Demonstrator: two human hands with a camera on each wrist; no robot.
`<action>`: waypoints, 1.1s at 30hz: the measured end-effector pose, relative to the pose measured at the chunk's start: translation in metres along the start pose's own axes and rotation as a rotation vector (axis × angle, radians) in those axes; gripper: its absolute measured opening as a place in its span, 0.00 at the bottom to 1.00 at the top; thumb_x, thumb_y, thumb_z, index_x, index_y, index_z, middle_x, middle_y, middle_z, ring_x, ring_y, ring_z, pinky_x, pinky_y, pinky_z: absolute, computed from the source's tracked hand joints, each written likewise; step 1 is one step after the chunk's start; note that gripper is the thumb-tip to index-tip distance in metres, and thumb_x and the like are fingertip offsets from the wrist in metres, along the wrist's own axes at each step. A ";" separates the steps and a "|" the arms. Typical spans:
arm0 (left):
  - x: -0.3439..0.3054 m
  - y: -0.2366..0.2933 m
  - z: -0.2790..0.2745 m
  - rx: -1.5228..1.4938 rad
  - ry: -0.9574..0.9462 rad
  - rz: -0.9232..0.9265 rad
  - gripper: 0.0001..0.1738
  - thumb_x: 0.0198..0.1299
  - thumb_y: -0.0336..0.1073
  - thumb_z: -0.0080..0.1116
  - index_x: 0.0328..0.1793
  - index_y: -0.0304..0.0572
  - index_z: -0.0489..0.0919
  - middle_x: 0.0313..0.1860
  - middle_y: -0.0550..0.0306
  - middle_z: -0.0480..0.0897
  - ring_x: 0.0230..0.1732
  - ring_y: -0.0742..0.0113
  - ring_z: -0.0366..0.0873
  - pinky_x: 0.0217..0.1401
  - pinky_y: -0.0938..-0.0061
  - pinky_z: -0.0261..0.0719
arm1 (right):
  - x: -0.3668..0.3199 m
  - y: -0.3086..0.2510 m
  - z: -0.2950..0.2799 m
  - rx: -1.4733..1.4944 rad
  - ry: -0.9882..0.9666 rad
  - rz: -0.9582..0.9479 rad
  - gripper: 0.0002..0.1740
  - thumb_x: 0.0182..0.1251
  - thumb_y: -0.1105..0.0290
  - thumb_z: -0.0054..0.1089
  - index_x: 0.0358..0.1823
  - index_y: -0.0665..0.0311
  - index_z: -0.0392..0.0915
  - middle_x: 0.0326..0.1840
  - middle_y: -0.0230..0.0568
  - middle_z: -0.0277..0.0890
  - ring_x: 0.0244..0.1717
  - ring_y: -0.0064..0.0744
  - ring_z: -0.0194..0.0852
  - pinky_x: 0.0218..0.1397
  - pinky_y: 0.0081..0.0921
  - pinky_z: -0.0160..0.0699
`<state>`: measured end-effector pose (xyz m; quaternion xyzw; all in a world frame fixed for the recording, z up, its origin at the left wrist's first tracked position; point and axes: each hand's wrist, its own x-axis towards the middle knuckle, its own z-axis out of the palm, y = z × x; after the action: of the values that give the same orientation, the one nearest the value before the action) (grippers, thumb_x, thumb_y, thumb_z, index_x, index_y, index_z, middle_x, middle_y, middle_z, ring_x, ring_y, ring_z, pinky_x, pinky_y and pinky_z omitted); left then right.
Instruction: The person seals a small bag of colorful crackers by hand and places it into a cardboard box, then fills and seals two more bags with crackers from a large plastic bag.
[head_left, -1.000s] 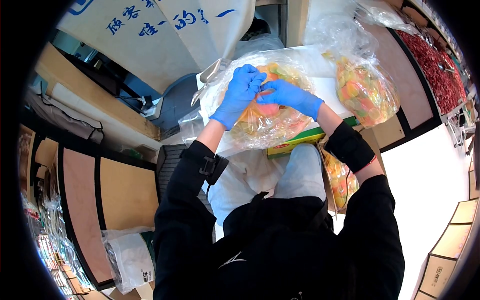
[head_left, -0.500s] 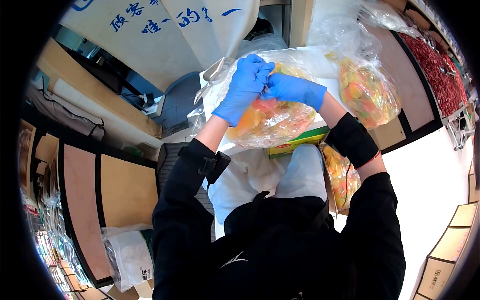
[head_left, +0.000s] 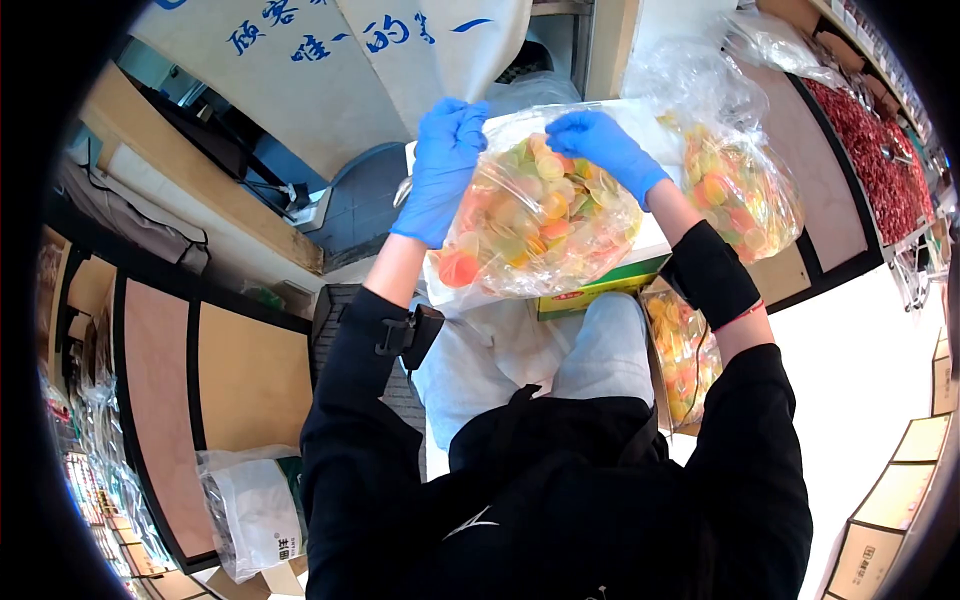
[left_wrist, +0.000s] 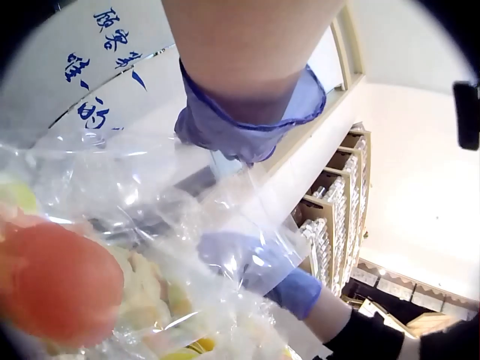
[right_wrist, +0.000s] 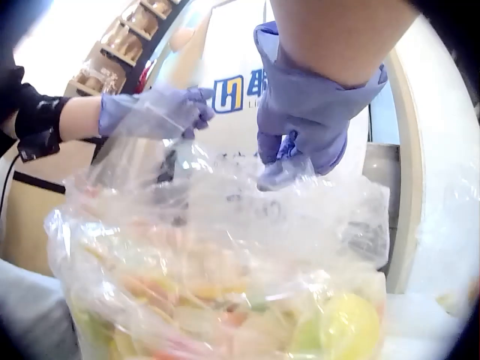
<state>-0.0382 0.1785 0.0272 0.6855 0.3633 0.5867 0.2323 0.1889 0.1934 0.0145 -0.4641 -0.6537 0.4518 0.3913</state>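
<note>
Left grip, right grip pinch bag at counter.

The left hand grips the held bag at its left rim and the right hand at its right rim. A second bag lies right of it, a box beneath.

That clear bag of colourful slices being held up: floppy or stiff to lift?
Probably floppy: the clear bag is thin film that wrinkles and sags between the left hand and right hand pinching its top edge. Its loose coloured slices would likely shift and bulge when moved. The glossy film may be slippery, so a firm grip seems wise.
</note>
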 end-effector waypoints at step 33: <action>-0.032 0.009 -0.067 -0.176 0.131 -0.004 0.05 0.67 0.32 0.49 0.43 0.38 0.73 0.31 0.67 0.73 0.28 0.83 0.67 0.33 0.86 0.69 | 0.054 0.083 0.074 -1.348 -0.244 -0.560 0.10 0.60 0.68 0.50 0.42 0.56 0.76 0.48 0.47 0.78 0.52 0.49 0.76 0.46 0.38 0.77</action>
<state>-0.1026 0.1409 0.0271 0.6220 0.3262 0.6593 0.2685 0.1267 0.2421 -0.0812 -0.3659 -0.9222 -0.1160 0.0468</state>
